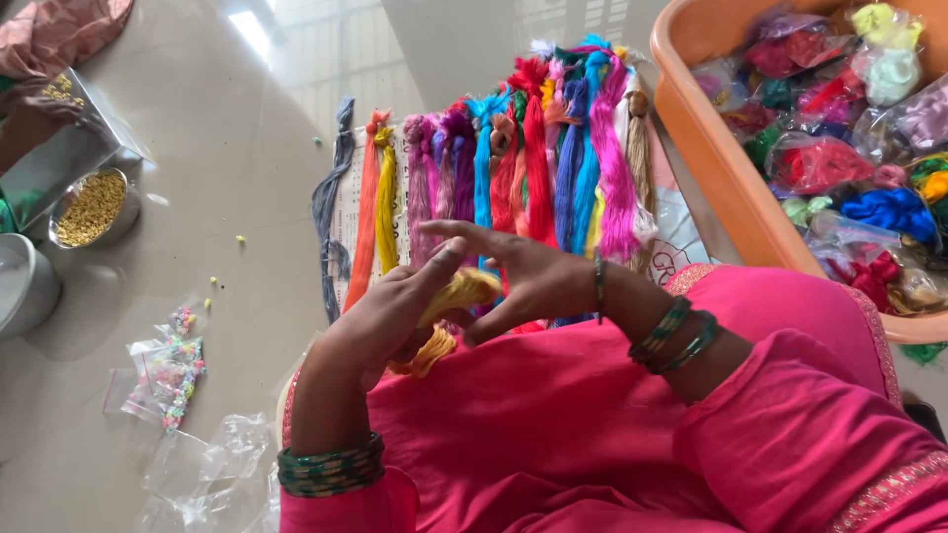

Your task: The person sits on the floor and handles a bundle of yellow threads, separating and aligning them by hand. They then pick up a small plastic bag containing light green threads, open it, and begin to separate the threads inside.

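Observation:
My left hand [380, 321] and my right hand [528, 276] meet over my pink lap, both gripping a small skein of yellow thread [462, 291]. A looped end of the skein hangs below my left palm. My right hand's fingers are spread above the skein, and its thumb touches the thread. Green bangles circle both wrists. Just beyond my hands, several coloured thread skeins [538, 168] lie side by side on a printed sheet [348, 212] on the floor.
An orange plastic tub [711, 148] full of bagged threads stands at the right. At the left are a steel bowl of yellow beads [91, 209], a white container [25, 281], clear bags of mixed beads [170, 380], and another person's hand [35, 109] on a foil packet.

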